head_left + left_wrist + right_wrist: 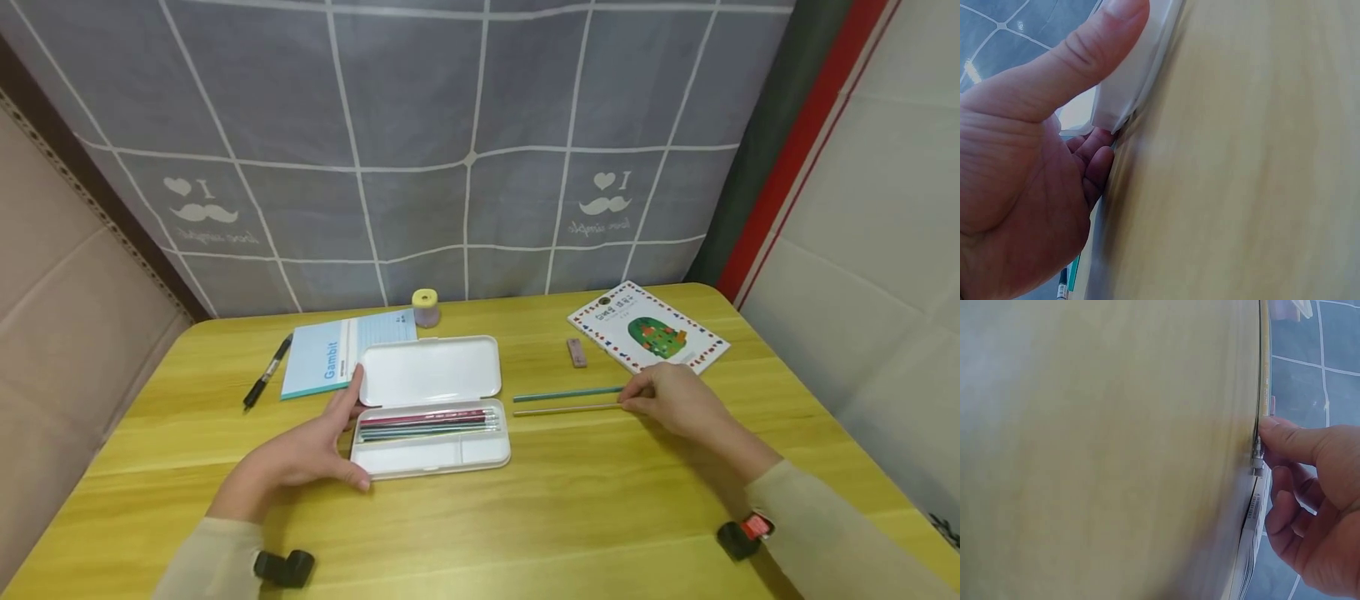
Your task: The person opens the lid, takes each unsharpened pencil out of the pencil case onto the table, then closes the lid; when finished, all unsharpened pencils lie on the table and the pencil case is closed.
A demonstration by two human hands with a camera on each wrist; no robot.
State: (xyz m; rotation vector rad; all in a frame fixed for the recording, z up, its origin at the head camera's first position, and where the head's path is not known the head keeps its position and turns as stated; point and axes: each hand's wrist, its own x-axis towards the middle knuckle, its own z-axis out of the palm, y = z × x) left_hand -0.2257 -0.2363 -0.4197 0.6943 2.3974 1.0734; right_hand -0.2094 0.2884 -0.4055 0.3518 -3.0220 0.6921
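An open white pencil case [431,371] lies on the table with several red and green pencils [427,423] in its tray. My left hand [318,442] rests against the case's left end, its thumb at the front corner and its index finger along the raised lid. Right of the case, a teal pencil [566,394] and a silvery pencil [566,409] lie nearly parallel. At their right ends, my right hand [675,400] pinches the silvery pencil between thumb and index finger. Metal pencil ends [1258,464] stick out below the thumb in the right wrist view.
A blue notebook [311,358] lies behind the case, with a black pen [267,372] to its left and a yellow-topped sharpener-like container [425,308] at its right. Beyond my right hand lie a small pink eraser [577,352] and a white illustrated booklet [615,317].
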